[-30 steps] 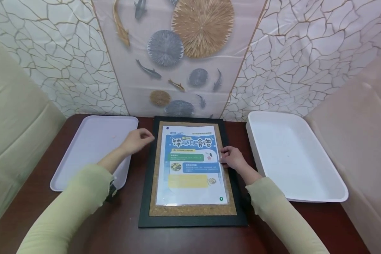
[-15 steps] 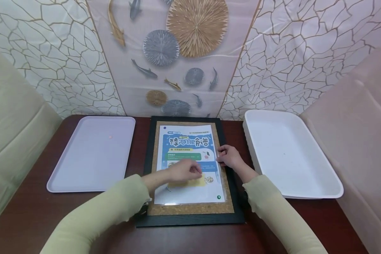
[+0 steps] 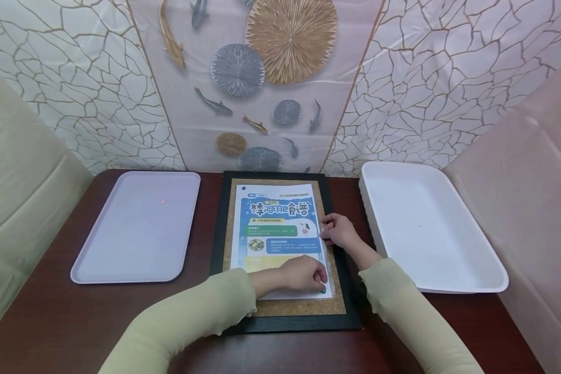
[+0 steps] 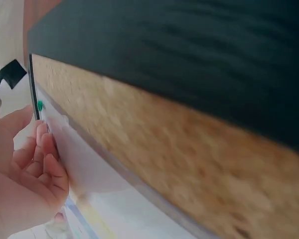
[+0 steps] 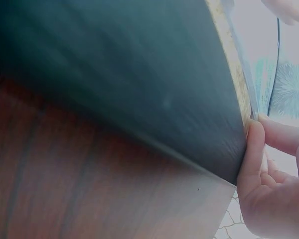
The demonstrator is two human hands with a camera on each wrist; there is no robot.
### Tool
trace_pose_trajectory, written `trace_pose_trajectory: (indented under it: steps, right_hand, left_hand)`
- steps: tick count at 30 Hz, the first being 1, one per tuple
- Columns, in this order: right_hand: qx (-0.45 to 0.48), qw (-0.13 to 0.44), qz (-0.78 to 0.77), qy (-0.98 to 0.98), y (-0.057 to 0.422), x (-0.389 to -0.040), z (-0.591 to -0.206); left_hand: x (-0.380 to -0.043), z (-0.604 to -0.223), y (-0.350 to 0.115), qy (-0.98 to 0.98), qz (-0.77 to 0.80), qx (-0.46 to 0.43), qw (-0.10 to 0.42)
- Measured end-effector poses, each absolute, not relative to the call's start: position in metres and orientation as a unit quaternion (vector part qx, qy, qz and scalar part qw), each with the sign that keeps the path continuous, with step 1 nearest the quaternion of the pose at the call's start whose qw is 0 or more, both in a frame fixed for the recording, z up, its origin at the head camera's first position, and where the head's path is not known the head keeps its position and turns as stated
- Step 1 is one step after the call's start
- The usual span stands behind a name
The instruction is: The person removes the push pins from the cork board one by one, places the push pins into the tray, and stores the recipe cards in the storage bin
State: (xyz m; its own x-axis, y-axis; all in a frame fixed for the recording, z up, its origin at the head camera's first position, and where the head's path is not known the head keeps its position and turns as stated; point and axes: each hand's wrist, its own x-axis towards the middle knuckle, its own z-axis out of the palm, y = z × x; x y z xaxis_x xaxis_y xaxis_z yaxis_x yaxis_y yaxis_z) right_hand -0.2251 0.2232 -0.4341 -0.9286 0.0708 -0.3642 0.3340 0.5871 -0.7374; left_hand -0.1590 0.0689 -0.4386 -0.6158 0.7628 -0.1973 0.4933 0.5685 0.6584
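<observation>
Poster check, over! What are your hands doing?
Left hand at the green pin, poster bottom corner. Right hand holds the poster's right edge. Nothing in the way.

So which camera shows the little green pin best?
The left wrist view: the green pin sits clear at the poster's corner, beside the left hand's fingers. In the head view it barely peeks out by the left hand. The right wrist view misses it.
</observation>
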Motion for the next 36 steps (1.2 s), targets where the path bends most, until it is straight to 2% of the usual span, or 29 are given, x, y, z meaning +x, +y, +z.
trace_pose_trajectory:
  steps: [18,32,36]
  right_hand:
    - [0.115,0.147,-0.438,0.879,0.2249,-0.2255,-0.4365]
    - [0.113,0.149,-0.433,0.882,0.2242,-0.2263,-0.437]
    - [0.111,0.151,-0.434,0.881,0.2245,-0.2263,-0.437]
  left_hand:
    - [-0.156,-0.4387,0.0781,0.862,0.216,0.406,0.214]
    - [-0.1566,-0.4377,0.0782,0.852,0.222,0.404,0.246]
    - [-0.1558,-0.4358,0.0763,0.836,0.223,0.43,0.259]
